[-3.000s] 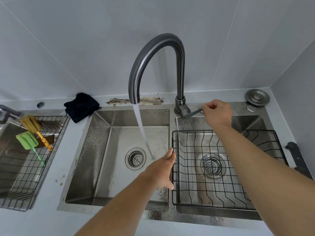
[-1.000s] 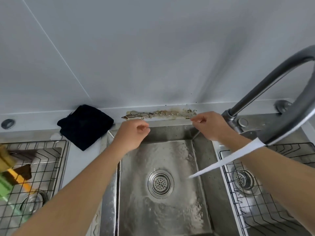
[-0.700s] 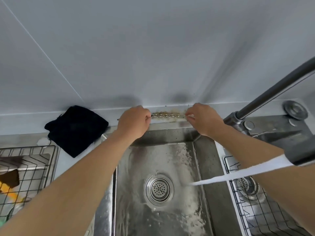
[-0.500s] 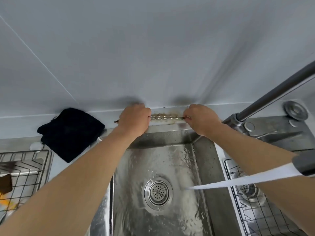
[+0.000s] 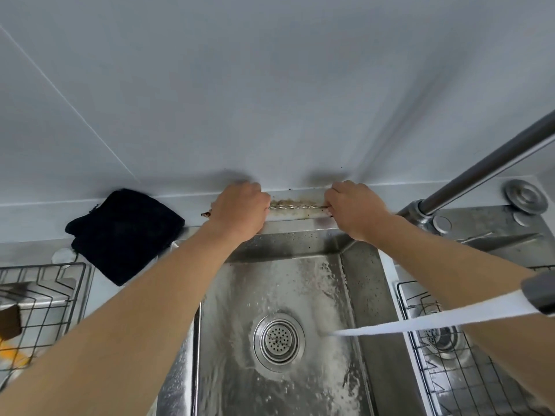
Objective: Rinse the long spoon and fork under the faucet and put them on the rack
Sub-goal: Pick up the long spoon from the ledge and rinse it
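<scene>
- Cloth [image 5: 124, 232], black, lies on the counter beside the sink's [image 5: 365, 295] back-left corner.
- Left hand [image 5: 238, 210] curls over 1 end of the long spoon and fork [image 5: 295, 207] on the sink's back ledge.
- Cutlery lies with its long axis left-right along that ledge, spanning both hands.
- Right hand [image 5: 356, 210] pinches the other end.
- Faucet [image 5: 480, 172] stream falls at the sink's right; the rack [image 5: 468, 361] sits right again, nearer the right hand.

I see sink basin [image 5: 279, 283] open between both forearms. Water stream [image 5: 420, 321] crosses right side, faucet neck [image 5: 486, 165] slants above. Wall [image 5: 270, 100] blocks behind ledge. Black cloth [image 5: 126, 232] left.
</scene>
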Demonstrator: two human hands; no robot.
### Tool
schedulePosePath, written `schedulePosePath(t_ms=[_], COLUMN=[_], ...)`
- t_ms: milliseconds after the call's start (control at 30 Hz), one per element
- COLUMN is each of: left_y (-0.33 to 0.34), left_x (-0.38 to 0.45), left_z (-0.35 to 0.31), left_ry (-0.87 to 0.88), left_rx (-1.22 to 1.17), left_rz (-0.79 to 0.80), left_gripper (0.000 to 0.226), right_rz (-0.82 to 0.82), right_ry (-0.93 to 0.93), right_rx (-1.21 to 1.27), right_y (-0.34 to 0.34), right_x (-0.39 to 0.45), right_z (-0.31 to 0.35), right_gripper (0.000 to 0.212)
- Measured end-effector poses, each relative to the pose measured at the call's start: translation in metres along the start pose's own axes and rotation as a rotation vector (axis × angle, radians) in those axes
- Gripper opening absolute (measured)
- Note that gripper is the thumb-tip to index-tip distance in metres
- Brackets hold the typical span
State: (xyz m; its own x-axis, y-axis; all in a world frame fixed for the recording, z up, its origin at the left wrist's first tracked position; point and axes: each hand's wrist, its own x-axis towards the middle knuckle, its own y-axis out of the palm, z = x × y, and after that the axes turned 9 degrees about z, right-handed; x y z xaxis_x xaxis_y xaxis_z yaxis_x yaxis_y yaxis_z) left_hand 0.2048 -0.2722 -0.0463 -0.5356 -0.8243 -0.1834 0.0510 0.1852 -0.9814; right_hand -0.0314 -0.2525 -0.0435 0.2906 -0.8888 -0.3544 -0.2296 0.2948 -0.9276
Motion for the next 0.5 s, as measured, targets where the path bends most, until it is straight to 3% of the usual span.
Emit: schedulePosePath(t_ms=[500], left_y=[-0.026], left_x=[-0.053], left_z=[-0.018], left_ry=[-0.008], left_rx=[0.078], left_rz=[-0.06], left_gripper=[0.014], right_rz=[-0.167], right_ry=[-0.046], right_rx=[0.113], right_y=[-0.031], right_x=[-0.064], right_z=[0.008], right_gripper=[0.01])
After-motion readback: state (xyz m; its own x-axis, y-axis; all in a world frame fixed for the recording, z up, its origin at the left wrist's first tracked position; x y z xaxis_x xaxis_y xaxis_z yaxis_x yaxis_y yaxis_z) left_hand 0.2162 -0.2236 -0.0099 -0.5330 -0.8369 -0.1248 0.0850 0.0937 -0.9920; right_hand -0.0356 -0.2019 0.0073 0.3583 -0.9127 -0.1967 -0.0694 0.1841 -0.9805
